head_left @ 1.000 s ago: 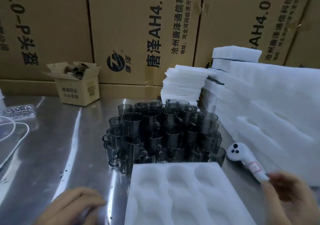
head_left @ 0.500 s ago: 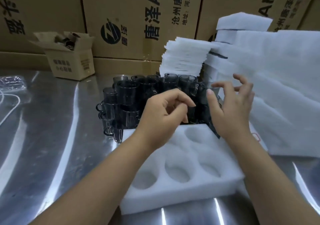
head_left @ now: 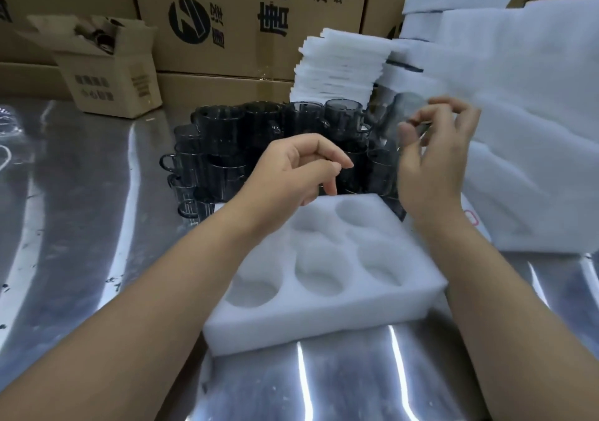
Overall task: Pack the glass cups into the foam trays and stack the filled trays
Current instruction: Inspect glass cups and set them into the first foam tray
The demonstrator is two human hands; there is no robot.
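On the steel table (head_left: pixel 81 226), nearest, lay a white foam tray (head_left: pixel 324 320) whose 5 visible wells held nothing. Above its far edge the left hand (head_left: pixel 291 168) hovered, fingers loosely curled and empty. The right hand (head_left: pixel 434 161), raised higher, pinched a blurred glass cup (head_left: pixel 409 109). Behind them stood the clustered gray cups (head_left: pixel 227 148), then stacked foam sheets (head_left: pixel 340 61) and cardboard cartons (head_left: pixel 259 15).

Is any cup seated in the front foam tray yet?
No, every visible pocket of the foam tray is empty; the glass cups stand behind it.
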